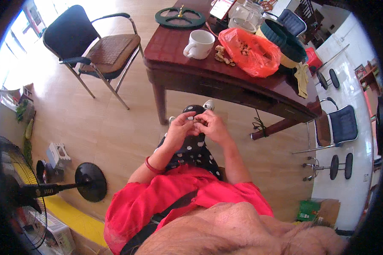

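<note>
My left hand [182, 129] and my right hand [211, 126] meet above my lap, fingertips pinched together. Between them is a small brownish piece [195, 120], mostly covered by the fingers; its kind is too small to tell. On the dark red table ahead, a thin red plastic bag [266, 63] lies spread with several peanuts [244, 48] in it. Beside the bag is a small heap of peanut shells [221, 54]. A white mug [199, 44] stands left of the shells, its handle toward me.
Farther back on the table [170, 57] are a green divided tray [179, 18], a clear glass jug [245, 17] and a dark green round container [281, 36]. A yellow cloth [301, 80] hangs over the edge. An armchair [95, 46] stands left; a floor fan [19, 191] is at lower left.
</note>
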A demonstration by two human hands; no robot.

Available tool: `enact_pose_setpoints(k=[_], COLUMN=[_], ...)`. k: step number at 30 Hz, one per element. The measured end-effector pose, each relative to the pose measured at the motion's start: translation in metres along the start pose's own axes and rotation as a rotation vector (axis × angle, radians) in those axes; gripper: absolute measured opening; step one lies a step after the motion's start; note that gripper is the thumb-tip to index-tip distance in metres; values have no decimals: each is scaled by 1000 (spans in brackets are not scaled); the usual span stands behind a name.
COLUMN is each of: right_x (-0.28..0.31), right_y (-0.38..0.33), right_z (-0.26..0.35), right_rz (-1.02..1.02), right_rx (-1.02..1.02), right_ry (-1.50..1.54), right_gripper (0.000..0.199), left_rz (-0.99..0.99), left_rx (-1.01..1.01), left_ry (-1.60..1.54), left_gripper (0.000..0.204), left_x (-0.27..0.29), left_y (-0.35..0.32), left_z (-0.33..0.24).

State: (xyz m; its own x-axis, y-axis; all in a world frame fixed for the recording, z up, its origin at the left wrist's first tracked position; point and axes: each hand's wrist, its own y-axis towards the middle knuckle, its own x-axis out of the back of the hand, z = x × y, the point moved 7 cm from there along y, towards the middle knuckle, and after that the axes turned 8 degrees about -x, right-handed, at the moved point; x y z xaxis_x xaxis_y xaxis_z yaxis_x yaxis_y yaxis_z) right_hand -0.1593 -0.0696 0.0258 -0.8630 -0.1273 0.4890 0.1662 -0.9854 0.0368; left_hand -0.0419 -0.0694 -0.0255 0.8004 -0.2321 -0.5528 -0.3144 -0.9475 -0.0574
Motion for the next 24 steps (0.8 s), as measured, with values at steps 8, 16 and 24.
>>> enact_pose_setpoints(k=[8,16,24], right_x=[36,122,201], right_y=[42,134,168], right_z=[19,40,45], right_rz=[-150,-591,-500], right_rx=[17,242,194], right_ry=[264,-400,-565], right_gripper=[19,18,16], left_rz=[-25,10,-15], left_rx=[-18,-652,-1117], left_ry=[-187,288,1113], left_gripper=[39,24,20], left_x=[-14,-60,-100], left_y=[20,82,153], left_z=[-46,-153,-219])
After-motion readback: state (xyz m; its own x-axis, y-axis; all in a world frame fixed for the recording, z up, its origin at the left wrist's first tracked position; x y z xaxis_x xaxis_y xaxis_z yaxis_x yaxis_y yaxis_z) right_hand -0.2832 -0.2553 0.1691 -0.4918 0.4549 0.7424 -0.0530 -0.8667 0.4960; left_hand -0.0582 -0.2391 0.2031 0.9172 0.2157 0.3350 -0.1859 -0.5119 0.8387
